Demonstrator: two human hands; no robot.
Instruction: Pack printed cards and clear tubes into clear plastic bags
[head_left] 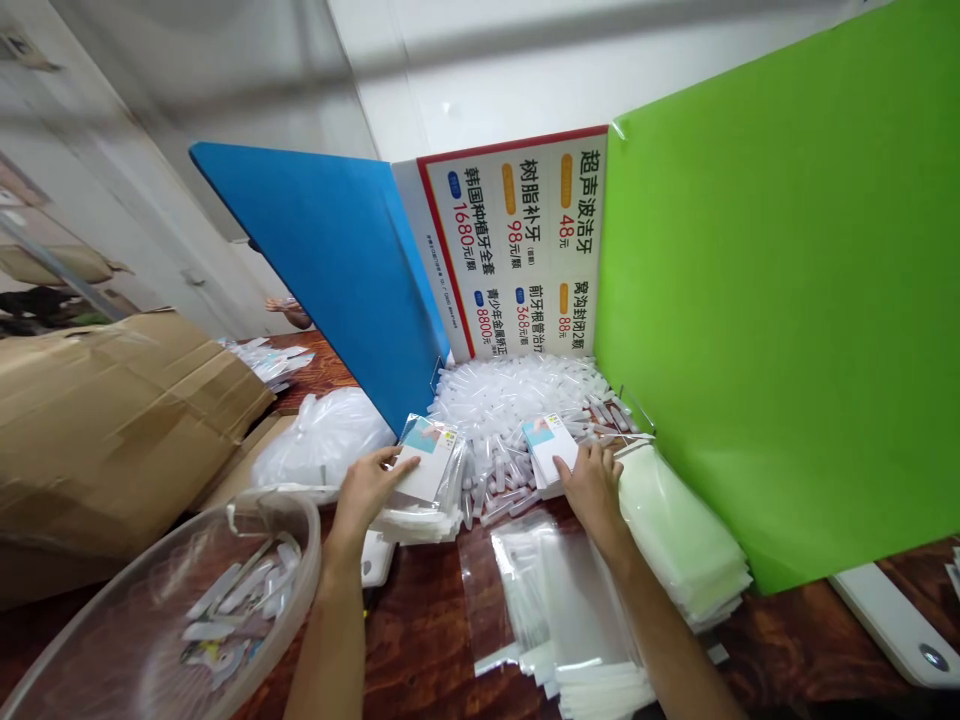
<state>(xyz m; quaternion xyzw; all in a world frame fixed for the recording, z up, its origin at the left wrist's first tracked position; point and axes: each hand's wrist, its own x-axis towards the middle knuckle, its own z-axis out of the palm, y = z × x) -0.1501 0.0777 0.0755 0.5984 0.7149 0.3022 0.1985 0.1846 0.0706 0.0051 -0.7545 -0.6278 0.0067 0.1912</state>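
My left hand (369,487) is at a pile of white cards in clear plastic sleeves (429,468), thumb over the top card and fingers along its left edge. The top card has a blue picture panel and a small yellow mark. A smaller stack of similar cards (553,455) is gripped by my right hand (592,488), thumb on its face and fingers at the right side. Between and behind the hands lies a large heap of small translucent white tubes (517,395). Clear plastic bags (570,590) lie spread below my right hand.
A blue board (322,250), a printed price sign (517,240) and a green board (772,300) stand around the heap. Pale sleeves (679,530) are stacked right. Leftward are a clear tub (307,560), a white plastic bag (330,435) and a cardboard box (112,430). Another person's hand (289,308) shows behind.
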